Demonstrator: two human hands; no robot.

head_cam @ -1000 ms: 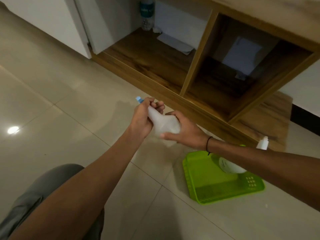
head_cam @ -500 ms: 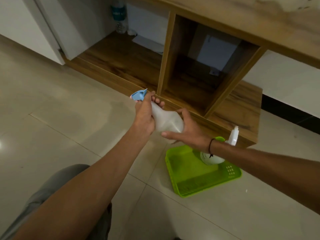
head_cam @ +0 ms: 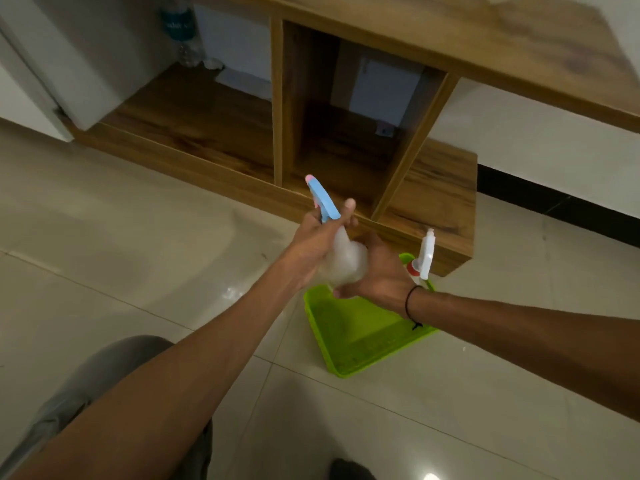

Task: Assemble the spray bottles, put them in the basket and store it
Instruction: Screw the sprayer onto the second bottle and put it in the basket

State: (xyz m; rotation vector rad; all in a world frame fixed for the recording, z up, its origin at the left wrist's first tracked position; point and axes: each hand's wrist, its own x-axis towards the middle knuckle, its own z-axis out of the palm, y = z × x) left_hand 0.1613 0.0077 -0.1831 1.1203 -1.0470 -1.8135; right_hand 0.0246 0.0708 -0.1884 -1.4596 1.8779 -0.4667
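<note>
At the far left of the low wooden shelf unit, a clear water bottle stands against the wall, apart from the work.

Nearer the middle, the left hand curls its grip round the neck of the translucent spray bottle, just under the blue trigger head, with the thumb lifted beside the head. Holding there probably serves to turn or seat the head on the neck while the body is kept from spinning.

The right hand wraps its grip round the bottle's body from the far side and below, fingers curled onto it, so both hands are closed on the same bottle. It is held in the air above the floor, over the near-left edge of the green basket and in front of the shelf unit's open middle compartment.

The bottle's long axis runs obliquely, base down toward the right hand and the basket, neck up and to the left, away from the person. The blue head continues that line, its pink-tipped nozzle pointing up and left toward the shelf.

Further right, a second spray bottle with a white head stands upright in the basket's far corner, mostly hidden behind the right wrist. The basket sits on the floor just before the shelf, likely kept close for storing.
</note>
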